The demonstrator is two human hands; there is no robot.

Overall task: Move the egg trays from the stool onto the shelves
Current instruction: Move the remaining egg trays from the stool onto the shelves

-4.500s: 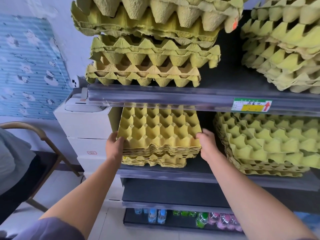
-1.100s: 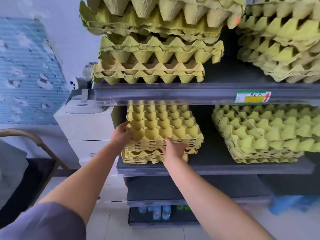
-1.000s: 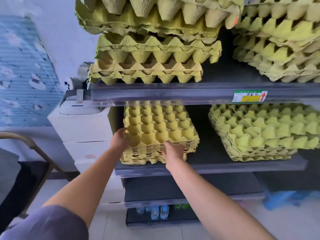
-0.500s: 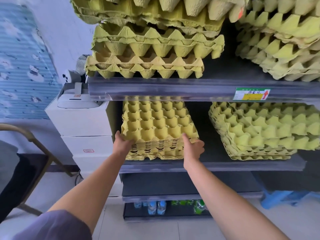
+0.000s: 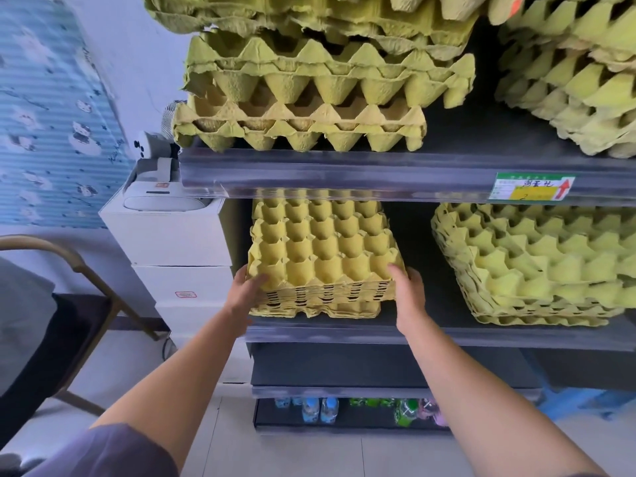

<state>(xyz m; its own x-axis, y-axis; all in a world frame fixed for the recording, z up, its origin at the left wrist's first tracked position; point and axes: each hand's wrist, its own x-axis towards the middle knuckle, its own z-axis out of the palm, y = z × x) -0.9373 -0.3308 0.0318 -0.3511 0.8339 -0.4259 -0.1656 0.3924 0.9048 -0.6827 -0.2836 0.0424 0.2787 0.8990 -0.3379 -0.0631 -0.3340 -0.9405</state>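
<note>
Head view, as I read it: the left hand (image 5: 246, 291) and right hand (image 5: 409, 291) each grip a front corner of the stack of egg trays (image 5: 323, 253), thumbs on its dimpled top, fingers wrapped at the ragged edges. This moulded yellow pulp stack sits on the flat dark middle shelf (image 5: 430, 333), left of a second tilted stack (image 5: 537, 270). Higher, rough cone-bottomed trays (image 5: 303, 125) crowd the upper shelf (image 5: 344, 173).
</note>
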